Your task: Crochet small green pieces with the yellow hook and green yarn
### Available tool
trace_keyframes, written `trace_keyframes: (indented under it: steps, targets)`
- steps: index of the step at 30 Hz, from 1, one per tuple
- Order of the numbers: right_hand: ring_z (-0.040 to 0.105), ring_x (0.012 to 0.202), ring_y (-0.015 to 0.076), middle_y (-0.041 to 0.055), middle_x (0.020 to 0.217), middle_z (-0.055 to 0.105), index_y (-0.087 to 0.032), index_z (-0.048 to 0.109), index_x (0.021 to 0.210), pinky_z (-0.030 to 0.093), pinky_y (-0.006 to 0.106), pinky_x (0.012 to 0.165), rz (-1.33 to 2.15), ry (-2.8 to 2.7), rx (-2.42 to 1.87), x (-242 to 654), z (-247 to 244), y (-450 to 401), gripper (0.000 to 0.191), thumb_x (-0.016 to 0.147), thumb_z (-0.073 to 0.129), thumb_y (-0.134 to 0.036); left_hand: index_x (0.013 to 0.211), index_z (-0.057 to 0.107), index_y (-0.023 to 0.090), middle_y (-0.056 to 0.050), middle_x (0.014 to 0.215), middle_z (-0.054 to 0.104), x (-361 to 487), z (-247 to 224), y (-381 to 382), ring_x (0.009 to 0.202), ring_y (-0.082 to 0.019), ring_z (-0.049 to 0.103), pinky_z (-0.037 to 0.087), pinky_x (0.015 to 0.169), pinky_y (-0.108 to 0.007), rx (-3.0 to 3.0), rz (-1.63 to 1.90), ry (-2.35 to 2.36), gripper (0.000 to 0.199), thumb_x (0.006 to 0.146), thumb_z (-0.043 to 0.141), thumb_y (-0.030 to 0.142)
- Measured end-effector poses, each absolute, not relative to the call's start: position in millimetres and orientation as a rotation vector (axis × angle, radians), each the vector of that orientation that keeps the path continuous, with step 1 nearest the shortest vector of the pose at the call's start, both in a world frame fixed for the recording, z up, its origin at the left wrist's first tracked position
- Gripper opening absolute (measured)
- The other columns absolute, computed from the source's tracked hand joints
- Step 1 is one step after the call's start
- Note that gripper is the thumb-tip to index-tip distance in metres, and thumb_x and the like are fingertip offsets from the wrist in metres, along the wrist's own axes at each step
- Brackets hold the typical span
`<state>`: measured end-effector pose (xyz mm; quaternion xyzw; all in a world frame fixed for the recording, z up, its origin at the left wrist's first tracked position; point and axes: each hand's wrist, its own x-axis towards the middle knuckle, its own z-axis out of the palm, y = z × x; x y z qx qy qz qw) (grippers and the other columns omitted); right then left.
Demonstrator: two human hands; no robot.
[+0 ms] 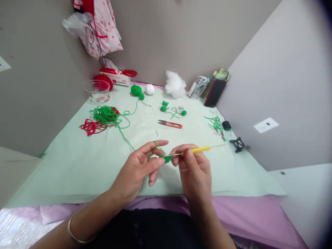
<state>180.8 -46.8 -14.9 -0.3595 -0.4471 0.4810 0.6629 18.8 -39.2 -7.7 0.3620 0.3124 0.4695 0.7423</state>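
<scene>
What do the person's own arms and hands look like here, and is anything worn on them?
Both forearms are bare, with no sleeves or gloves in view. The left hand has a thin, plain silver bangle around its wrist. The right hand shows no ring, watch or band, and no rings show on the left fingers either. No markings can be made out.

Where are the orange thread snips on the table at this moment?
In the head view, the orange thread snips lie flat mid-table, just beyond the hands, between the tangled green yarn to the left and small green crocheted balls behind them.
</scene>
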Motion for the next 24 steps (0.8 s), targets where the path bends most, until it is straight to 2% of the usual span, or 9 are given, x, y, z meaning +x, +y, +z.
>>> trace_keyframes:
  steps: [3,6,12,17,20,22,24]
  targets:
    - [0.064,0.068,0.0124,0.0026,0.085,0.075,-0.022,0.077,0.091,0.055,0.027,0.067,1.074,-1.053,-0.834,181.3,-12.8,-48.0,0.023,0.104,0.063,-0.036,0.119,0.081,0.033,0.004,0.101,0.060,16.0,-8.2,-39.7,0.045,0.004,0.049,0.039,0.042,-0.013,0.813,1.042,0.702,0.032,0.088,0.086,0.026]
    - [0.067,0.071,0.0137,0.0035,0.089,0.076,-0.022,0.075,0.097,0.057,0.029,0.068,0.919,-1.168,-0.877,181.6,-15.4,-52.6,0.023,0.107,0.058,-0.034,0.120,0.080,0.032,0.003,0.101,0.060,15.1,-8.2,-40.4,0.048,0.002,0.050,0.042,0.043,-0.014,0.879,1.066,0.735,0.032,0.089,0.084,0.025]
    - [0.070,0.077,0.0158,0.0036,0.095,0.077,-0.025,0.073,0.111,0.059,0.032,0.071,0.502,-1.479,-0.936,182.1,-18.8,-62.3,0.023,0.107,0.052,-0.017,0.124,0.079,0.029,0.004,0.090,0.060,15.2,-3.6,-40.9,0.054,-0.003,0.051,0.048,0.049,-0.017,1.063,1.112,0.897,0.035,0.090,0.082,0.024]
    - [0.074,0.091,0.0207,0.0087,0.101,0.077,-0.023,0.069,0.119,0.062,0.035,0.073,0.138,-1.734,-0.856,180.1,-29.0,-61.6,0.024,0.104,0.052,-0.012,0.123,0.079,0.023,0.003,0.088,0.061,19.3,-1.8,-43.8,0.056,-0.004,0.053,0.047,0.053,-0.017,1.157,1.183,0.997,0.036,0.088,0.081,0.017]
    - [0.072,0.089,0.0213,0.0096,0.103,0.075,-0.024,0.070,0.125,0.063,0.035,0.071,-0.092,-1.794,-0.899,178.2,-39.2,-59.9,0.029,0.101,0.059,-0.011,0.127,0.077,0.022,0.004,0.083,0.062,22.7,-3.6,-46.0,0.057,-0.004,0.053,0.047,0.053,-0.017,1.054,1.179,0.984,0.048,0.081,0.086,0.015]
    - [0.071,0.093,0.0218,0.0101,0.106,0.074,-0.025,0.073,0.126,0.063,0.035,0.073,-0.198,-1.798,-0.922,177.8,-42.3,-59.4,0.033,0.099,0.064,-0.009,0.137,0.072,0.023,0.006,0.074,0.059,23.3,-4.7,-45.1,0.050,-0.004,0.049,0.044,0.047,-0.016,0.903,1.092,0.884,0.059,0.080,0.089,0.018]
    - [0.071,0.095,0.0218,0.0093,0.107,0.073,-0.027,0.075,0.123,0.062,0.036,0.074,-0.119,-1.741,-0.920,178.9,-40.0,-59.1,0.031,0.100,0.063,-0.010,0.140,0.069,0.020,0.009,0.065,0.052,21.6,-4.5,-41.6,0.042,-0.002,0.038,0.035,0.040,-0.014,0.732,0.983,0.759,0.062,0.081,0.089,0.022]
